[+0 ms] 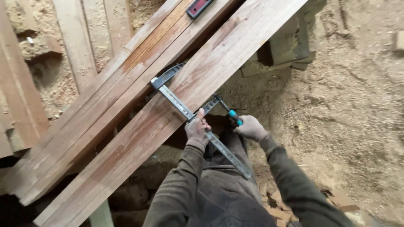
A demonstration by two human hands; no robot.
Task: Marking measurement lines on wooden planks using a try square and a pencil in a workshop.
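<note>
- the left hand (pixel 197 128) is closed around the long grey bar of a metal clamp (pixel 202 128), right at the near edge of a wide wood board (pixel 168 113).
- the right hand (pixel 251 128) is curled shut around the clamp's blue handle (pixel 235 117), just past the edge of the board.
- both hands wear dusty grey gloves, and the sleeves are dark green-grey.
- the clamp lies across the wide board. its fixed dark end (pixel 166 76) hooks over the far edge, and its sliding part sits at the near edge by the hands.
- the free end of the bar sticks out toward the person, over their lap.
- the wide board runs slanted from the bottom left up to the top right.
- more long boards (pixel 126 71) lie side by side just behind it, going the same way.
- a red and black tool (pixel 198 7) rests on those boards at the top.
- the floor (pixel 345 105) is covered in sawdust, with small wood bits near the person's legs.
</note>
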